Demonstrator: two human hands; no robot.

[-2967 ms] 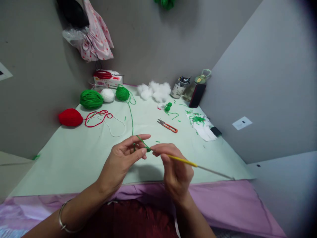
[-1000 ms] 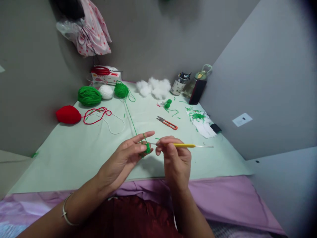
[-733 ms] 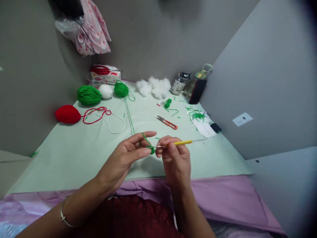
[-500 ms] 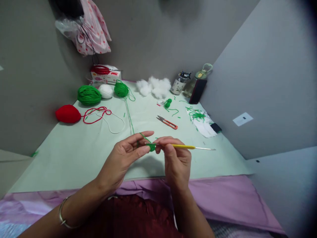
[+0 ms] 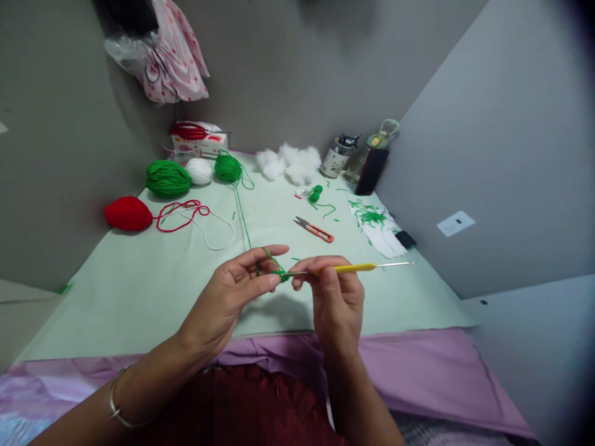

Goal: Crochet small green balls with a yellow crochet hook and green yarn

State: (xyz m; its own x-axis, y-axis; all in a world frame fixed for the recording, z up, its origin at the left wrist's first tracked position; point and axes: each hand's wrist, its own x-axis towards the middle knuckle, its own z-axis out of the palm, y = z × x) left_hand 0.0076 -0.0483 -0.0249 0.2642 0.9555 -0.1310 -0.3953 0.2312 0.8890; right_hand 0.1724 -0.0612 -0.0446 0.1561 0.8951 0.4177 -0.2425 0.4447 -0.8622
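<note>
My left hand [image 5: 227, 298] pinches a small green crochet piece [image 5: 280, 275] between thumb and middle finger, with green yarn [image 5: 242, 214] looped over the raised forefinger. That strand runs back across the table to a small green yarn ball [image 5: 227, 168]. My right hand [image 5: 332, 296] grips a yellow-handled crochet hook [image 5: 353, 267], held nearly level, its tip at the green piece and its metal tail pointing right. Both hands hover above the near edge of the pale green table [image 5: 139, 291].
At the back left lie a red yarn ball [image 5: 127, 213], a larger green ball [image 5: 168, 178] and a white ball [image 5: 199, 171]. Orange-handled snips [image 5: 315, 230] lie mid-table. White stuffing [image 5: 290, 165], a jar [image 5: 336, 162], a bottle [image 5: 372, 155] and green yarn scraps [image 5: 369, 217] crowd the back right.
The hook has worked in and out of the green piece, its tail swinging from low right up to near level. My left hand has kept its pinch, shifting only slightly.
</note>
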